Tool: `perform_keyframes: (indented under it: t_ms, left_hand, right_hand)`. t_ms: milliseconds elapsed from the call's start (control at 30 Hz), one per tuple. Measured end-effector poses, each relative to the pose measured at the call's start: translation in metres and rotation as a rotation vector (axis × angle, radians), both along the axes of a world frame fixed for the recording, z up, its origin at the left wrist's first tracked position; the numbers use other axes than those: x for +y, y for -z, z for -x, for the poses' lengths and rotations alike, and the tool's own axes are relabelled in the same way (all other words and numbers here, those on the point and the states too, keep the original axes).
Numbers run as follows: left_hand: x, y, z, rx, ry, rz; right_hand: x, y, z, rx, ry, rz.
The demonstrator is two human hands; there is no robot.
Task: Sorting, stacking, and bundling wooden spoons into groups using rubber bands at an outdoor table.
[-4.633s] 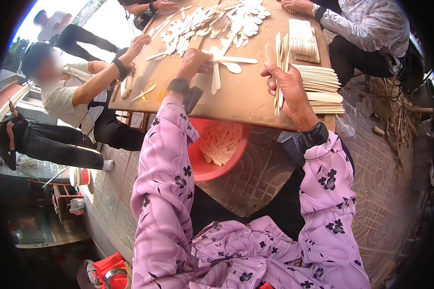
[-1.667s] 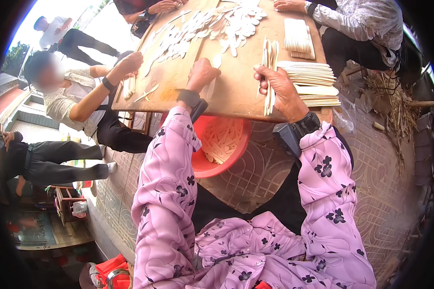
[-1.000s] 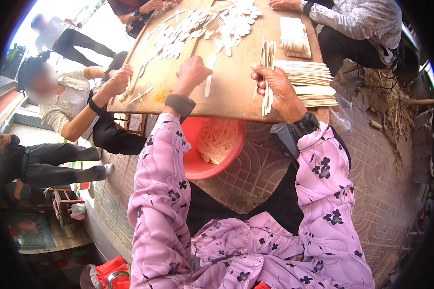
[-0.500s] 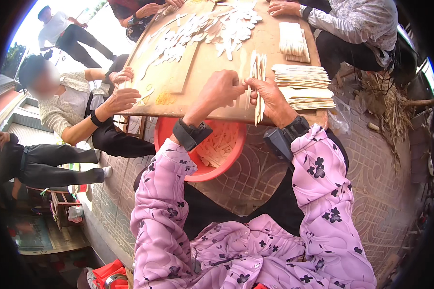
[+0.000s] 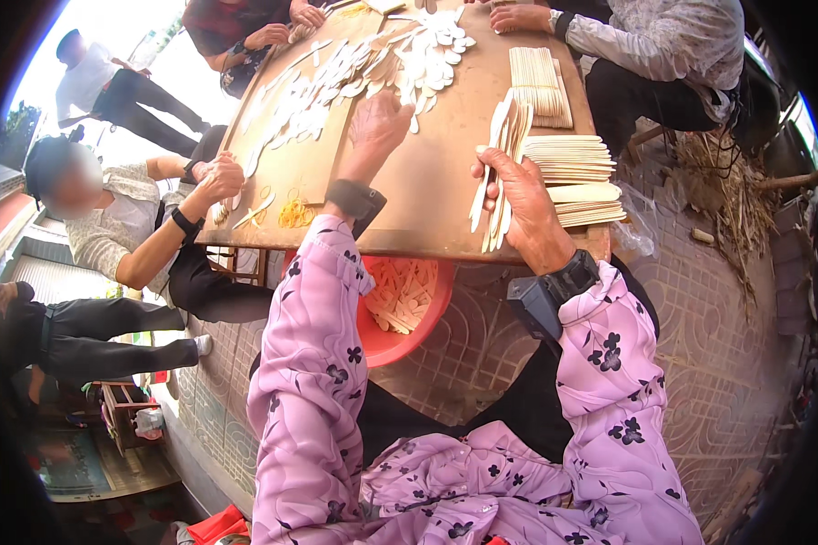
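My right hand (image 5: 529, 209) is closed around a loose, fanned bundle of pale wooden spoons (image 5: 511, 127), held tilted above the near right part of the table. My left hand (image 5: 377, 127) reaches forward over the brown table (image 5: 427, 204), at the near edge of a scattered pile of wooden spoons (image 5: 438, 54). Its fingertips are blurred and turned away, so whether they grip anything is unclear. Beside my right hand lie a neat stack of wooden cutlery (image 5: 568, 162) and another stack (image 5: 583, 204) nearer me. Farther back is a flat bundle (image 5: 534, 77).
Below the table edge stands a red basin (image 5: 438, 318) with wooden pieces inside. Yellow rubber bands (image 5: 296, 213) lie near the left edge. A co-worker (image 5: 109, 200) at the left works with both hands; other people sit at the far side. A plastic bag (image 5: 636, 218) hangs at the right corner.
My left hand has left the bundle and moved forward and left to the pile. My right hand still holds the bundle, now more tilted and fanned. The left co-worker's hands have come together.
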State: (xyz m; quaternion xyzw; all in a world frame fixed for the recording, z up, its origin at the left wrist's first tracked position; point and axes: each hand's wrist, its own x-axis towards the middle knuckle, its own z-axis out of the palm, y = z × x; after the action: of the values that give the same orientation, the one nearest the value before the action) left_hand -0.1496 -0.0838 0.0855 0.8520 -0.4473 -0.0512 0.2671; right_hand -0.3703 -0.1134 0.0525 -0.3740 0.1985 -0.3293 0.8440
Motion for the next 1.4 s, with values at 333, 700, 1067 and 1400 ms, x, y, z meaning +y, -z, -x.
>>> perform_keyframes:
  t_ms: [333, 700, 1067, 1400]
  left_hand:
    - [-0.002, 0.020, -0.044, -0.047, -0.122, -0.163]
    - [0.081, -0.017, 0.050, 0.276, 0.073, -0.113]
    - [0.058, -0.028, 0.098, 0.416, 0.345, -0.127]
    - [0.014, 0.013, 0.020, -0.100, -0.202, -0.290]
  right_hand:
    - [0.001, -0.008, 0.001, 0.013, -0.056, 0.002]
    - [-0.005, 0.010, -0.003, 0.040, -0.076, 0.022]
    - [-0.010, 0.014, -0.003, -0.007, 0.033, -0.029]
    - [-0.003, 0.009, -0.007, -0.042, -0.015, -0.020]
